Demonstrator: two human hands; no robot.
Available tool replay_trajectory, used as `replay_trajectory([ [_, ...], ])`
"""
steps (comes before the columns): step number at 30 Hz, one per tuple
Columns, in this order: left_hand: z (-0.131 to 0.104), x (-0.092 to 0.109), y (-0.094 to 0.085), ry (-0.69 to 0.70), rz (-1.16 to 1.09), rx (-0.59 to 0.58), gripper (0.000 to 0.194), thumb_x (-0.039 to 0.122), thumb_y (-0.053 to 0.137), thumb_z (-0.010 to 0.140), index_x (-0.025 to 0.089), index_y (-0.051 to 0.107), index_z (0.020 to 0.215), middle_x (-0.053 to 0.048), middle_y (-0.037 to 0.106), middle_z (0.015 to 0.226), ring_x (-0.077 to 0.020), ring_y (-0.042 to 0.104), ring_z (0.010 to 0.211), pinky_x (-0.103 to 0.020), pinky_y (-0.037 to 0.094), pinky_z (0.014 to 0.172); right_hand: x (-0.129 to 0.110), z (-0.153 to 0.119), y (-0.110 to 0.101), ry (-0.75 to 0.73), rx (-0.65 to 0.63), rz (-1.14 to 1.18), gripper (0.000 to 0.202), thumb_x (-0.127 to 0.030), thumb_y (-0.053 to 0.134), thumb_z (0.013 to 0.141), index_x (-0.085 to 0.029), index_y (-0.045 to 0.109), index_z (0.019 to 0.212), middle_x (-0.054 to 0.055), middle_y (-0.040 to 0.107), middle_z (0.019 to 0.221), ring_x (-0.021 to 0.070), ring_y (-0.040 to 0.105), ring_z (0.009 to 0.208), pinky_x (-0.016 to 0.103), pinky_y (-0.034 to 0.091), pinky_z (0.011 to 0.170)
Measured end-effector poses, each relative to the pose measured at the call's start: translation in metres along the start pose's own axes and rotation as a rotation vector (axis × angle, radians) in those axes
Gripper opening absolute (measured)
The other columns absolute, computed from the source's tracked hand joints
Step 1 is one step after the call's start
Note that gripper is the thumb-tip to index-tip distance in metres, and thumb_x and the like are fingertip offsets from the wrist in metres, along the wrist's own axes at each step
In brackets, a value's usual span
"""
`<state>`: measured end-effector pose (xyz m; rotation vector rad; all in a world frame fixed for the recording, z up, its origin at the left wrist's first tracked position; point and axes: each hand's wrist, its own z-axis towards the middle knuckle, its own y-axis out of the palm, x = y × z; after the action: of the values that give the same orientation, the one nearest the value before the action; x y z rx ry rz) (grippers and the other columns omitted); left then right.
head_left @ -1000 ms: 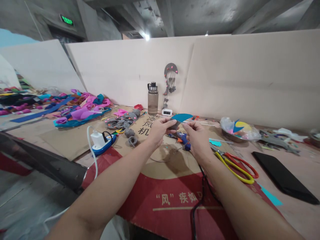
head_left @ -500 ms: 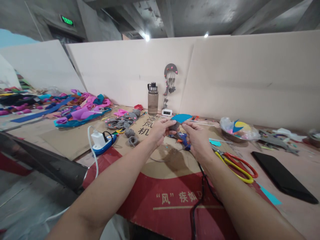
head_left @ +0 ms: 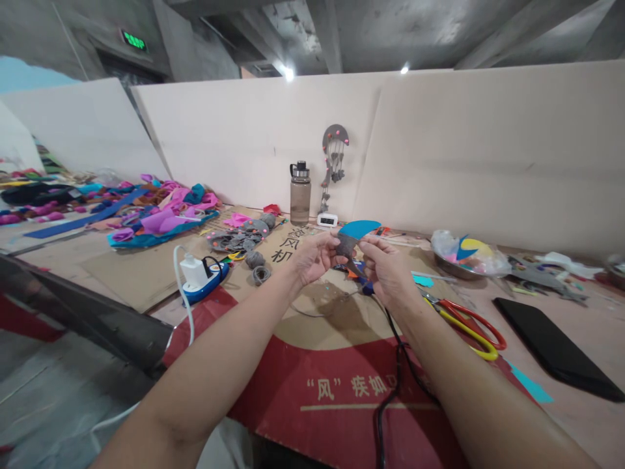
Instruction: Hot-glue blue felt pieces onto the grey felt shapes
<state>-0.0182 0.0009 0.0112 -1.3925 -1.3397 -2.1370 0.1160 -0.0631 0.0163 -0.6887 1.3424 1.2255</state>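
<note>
Between my two hands is a grey felt piece (head_left: 347, 245) with a curved blue felt piece (head_left: 360, 228) along its top. My left hand (head_left: 315, 258) pinches the left edge of the grey felt. My right hand (head_left: 383, 266) pinches the right side, where blue and grey meet. A pointed grey tail hangs below, between the hands. Under them, partly hidden, a dark blue tool (head_left: 364, 281) with a black cord (head_left: 396, 339) lies on the flattened cardboard (head_left: 312, 329). Scissors (head_left: 469, 326) with red and yellow handles lie beside my right forearm.
A black phone (head_left: 556, 345) lies at the right. Behind stand a bottle (head_left: 299, 198) and a small clock (head_left: 327, 220). At left are a power strip (head_left: 208, 284) with a white plug, grey yarn (head_left: 254, 259) and heaped felt scraps (head_left: 161, 218). A bowl (head_left: 456, 266) holds bagged scraps.
The felt pieces have turned a little in my fingers, so more of the grey piece and its hanging tail shows. Both hands keep their pinch, and the view has shifted slightly.
</note>
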Motion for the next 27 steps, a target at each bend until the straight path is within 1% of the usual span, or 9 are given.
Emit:
replay_trajectory([
  [5, 0.003, -0.003, -0.001, 0.037, 0.032, -0.014, 0.013, 0.010, 0.068, 0.075, 0.014, 0.062, 0.086, -0.003, 0.068, 0.075, -0.0100, 0.064, 0.063, -0.017, 0.049, 0.053, 0.001, 0.000, 0.000, -0.031, -0.034, 0.011, 0.029, -0.037, 0.077, 0.055, -0.020, 0.061, 0.071, -0.009, 0.051, 0.056, 0.0035, 0.024, 0.041, 0.023, 0.014, 0.039],
  [8, 0.006, -0.008, -0.001, 0.051, 0.047, 0.025, 0.015, 0.013, 0.073, 0.076, 0.014, 0.058, 0.077, -0.002, 0.067, 0.072, -0.0089, 0.063, 0.060, -0.017, 0.047, 0.052, 0.005, 0.001, -0.001, -0.062, -0.028, 0.012, 0.029, -0.039, 0.077, 0.057, -0.020, 0.063, 0.074, -0.008, 0.054, 0.059, 0.0037, 0.024, 0.042, 0.022, 0.017, 0.039],
  [11, 0.007, -0.016, 0.001, 0.048, 0.114, 0.095, 0.017, 0.019, 0.076, 0.077, 0.013, 0.060, 0.078, -0.003, 0.068, 0.072, -0.0098, 0.063, 0.061, -0.017, 0.045, 0.050, 0.010, 0.004, -0.004, -0.084, -0.014, -0.011, 0.029, -0.039, 0.077, 0.058, -0.020, 0.065, 0.076, -0.007, 0.054, 0.059, 0.0045, 0.029, 0.042, 0.022, 0.021, 0.039],
  [14, 0.006, -0.023, 0.005, 0.037, 0.189, 0.156, 0.014, 0.025, 0.072, 0.082, 0.012, 0.066, 0.083, -0.005, 0.070, 0.075, -0.0112, 0.064, 0.062, -0.019, 0.044, 0.050, 0.015, 0.006, -0.005, -0.099, 0.002, -0.065, 0.027, -0.039, 0.076, 0.061, -0.020, 0.066, 0.077, -0.007, 0.055, 0.058, 0.0063, 0.036, 0.044, 0.022, 0.027, 0.041],
  [16, 0.004, -0.026, 0.008, 0.030, 0.219, 0.173, 0.011, 0.023, 0.066, 0.085, 0.012, 0.069, 0.083, -0.006, 0.071, 0.074, -0.0118, 0.064, 0.062, -0.020, 0.046, 0.051, 0.019, 0.008, -0.007, -0.100, 0.021, -0.108, 0.026, -0.039, 0.075, 0.063, -0.019, 0.067, 0.078, -0.005, 0.057, 0.059, 0.0078, 0.041, 0.045, 0.023, 0.032, 0.043],
  [19, 0.003, -0.027, 0.010, 0.022, 0.257, 0.165, 0.015, 0.013, 0.057, 0.081, 0.013, 0.071, 0.082, -0.006, 0.070, 0.074, -0.0119, 0.062, 0.058, -0.022, 0.046, 0.049, 0.025, 0.011, -0.009, -0.115, 0.047, -0.171, 0.026, -0.040, 0.075, 0.065, -0.018, 0.069, 0.078, -0.002, 0.064, 0.064, 0.0104, 0.051, 0.052, 0.024, 0.040, 0.049],
  [21, 0.002, -0.028, 0.010, 0.039, 0.292, 0.121, 0.017, 0.012, 0.056, 0.076, 0.013, 0.072, 0.081, -0.005, 0.070, 0.074, -0.0118, 0.060, 0.057, -0.022, 0.046, 0.047, 0.029, 0.013, -0.010, -0.141, 0.049, -0.202, 0.026, -0.041, 0.075, 0.066, -0.018, 0.071, 0.077, 0.000, 0.068, 0.068, 0.0121, 0.056, 0.059, 0.025, 0.044, 0.055],
  [25, 0.004, -0.028, 0.006, 0.110, 0.435, 0.039, 0.015, 0.017, 0.066, 0.071, 0.015, 0.074, 0.084, -0.004, 0.070, 0.078, -0.0100, 0.058, 0.060, -0.019, 0.044, 0.048, 0.031, 0.014, -0.013, -0.178, 0.057, -0.274, 0.023, -0.040, 0.073, 0.069, -0.019, 0.073, 0.077, 0.000, 0.069, 0.068, 0.0125, 0.056, 0.060, 0.025, 0.044, 0.056],
  [27, 0.004, -0.028, 0.006, 0.124, 0.507, 0.054, 0.014, 0.018, 0.067, 0.072, 0.017, 0.075, 0.084, -0.003, 0.071, 0.081, -0.0088, 0.056, 0.058, -0.018, 0.040, 0.046, 0.031, 0.014, -0.013, -0.164, 0.068, -0.294, 0.022, -0.040, 0.071, 0.071, -0.020, 0.074, 0.077, 0.000, 0.068, 0.066, 0.0122, 0.054, 0.057, 0.025, 0.042, 0.053],
])
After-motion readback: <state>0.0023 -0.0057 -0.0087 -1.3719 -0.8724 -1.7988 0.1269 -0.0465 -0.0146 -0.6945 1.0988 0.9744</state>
